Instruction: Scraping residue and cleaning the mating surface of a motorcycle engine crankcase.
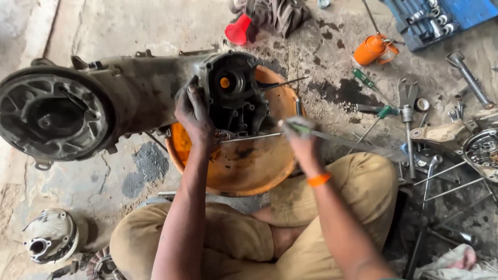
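The left hand (193, 111) presses flat, fingers spread, against the greasy grey metal engine casing (119, 98), which lies across the rim of a round orange plastic basin (249, 166) on the stained concrete floor (93, 31). Its grip is loose and wide, closing on nothing. The right hand (300, 137) is blurred; its grip wraps a thin metal rod (249, 137) whose tip reaches under the casing's open dark end, where the contact point is hard to make out. An orange wristband (318, 179) circles that wrist. Beyond, an orange oil can (371, 49), green-handled screwdrivers (365, 80) and a blue socket case (441, 18), cut off by the edge, lie scattered.
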